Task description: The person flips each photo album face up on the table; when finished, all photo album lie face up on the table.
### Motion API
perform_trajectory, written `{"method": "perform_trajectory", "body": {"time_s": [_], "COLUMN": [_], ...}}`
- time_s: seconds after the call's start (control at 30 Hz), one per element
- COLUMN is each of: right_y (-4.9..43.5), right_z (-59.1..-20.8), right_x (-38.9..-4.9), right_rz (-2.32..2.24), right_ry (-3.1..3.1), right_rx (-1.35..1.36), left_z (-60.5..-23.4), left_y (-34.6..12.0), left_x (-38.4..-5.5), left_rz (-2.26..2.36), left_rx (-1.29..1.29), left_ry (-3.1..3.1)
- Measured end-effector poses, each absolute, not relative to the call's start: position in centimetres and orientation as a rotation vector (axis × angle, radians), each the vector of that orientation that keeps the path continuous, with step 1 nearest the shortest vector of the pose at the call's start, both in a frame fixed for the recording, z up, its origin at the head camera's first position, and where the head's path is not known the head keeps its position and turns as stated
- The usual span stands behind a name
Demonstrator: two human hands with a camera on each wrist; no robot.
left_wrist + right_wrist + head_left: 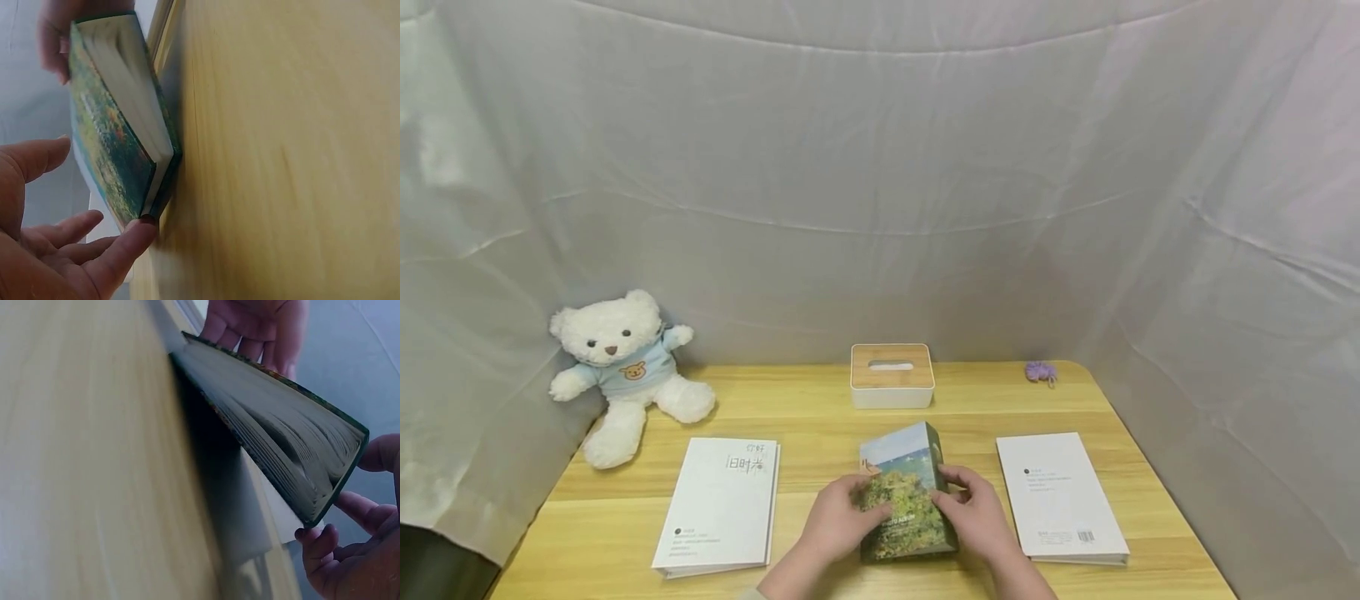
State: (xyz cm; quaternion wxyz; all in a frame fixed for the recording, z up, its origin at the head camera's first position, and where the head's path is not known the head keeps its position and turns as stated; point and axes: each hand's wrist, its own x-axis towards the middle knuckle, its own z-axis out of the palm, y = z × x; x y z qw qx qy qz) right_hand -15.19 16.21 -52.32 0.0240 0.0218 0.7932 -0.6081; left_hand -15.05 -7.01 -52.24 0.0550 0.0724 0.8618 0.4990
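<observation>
A thick photo album (901,492) with a painted garden-and-sea cover and dark green spine stands tilted over the table, between the two hands. My left hand (842,515) holds its left side, thumb over the front cover; in the left wrist view a fingertip meets the album's lower corner (150,187). My right hand (973,510) grips the spine side, thumb by the cover's edge and fingers reaching behind. The right wrist view shows the album's page block (281,437) between its covers, its spine end raised, with the right hand (362,531) around that end.
White books lie on the wooden table (805,425): one at the left (722,500), another at the right (1060,496). Behind stands a tissue box (892,397) with a wooden lid. A white teddy bear (625,367) sits back left; a purple item (1040,372) lies back right.
</observation>
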Motion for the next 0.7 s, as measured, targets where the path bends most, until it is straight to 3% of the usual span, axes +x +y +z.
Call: {"method": "perform_trajectory", "body": {"time_s": [0.7], "right_y": [15.5], "right_z": [-50.8], "right_x": [-14.2], "right_rz": [-1.888], "right_ry": [2.565], "right_rx": [0.008], "left_z": [-52.3], "left_y": [-6.6], "left_x": [-15.1], "left_rz": [1.315], "left_rx": [0.261], "left_ry": [2.655]}}
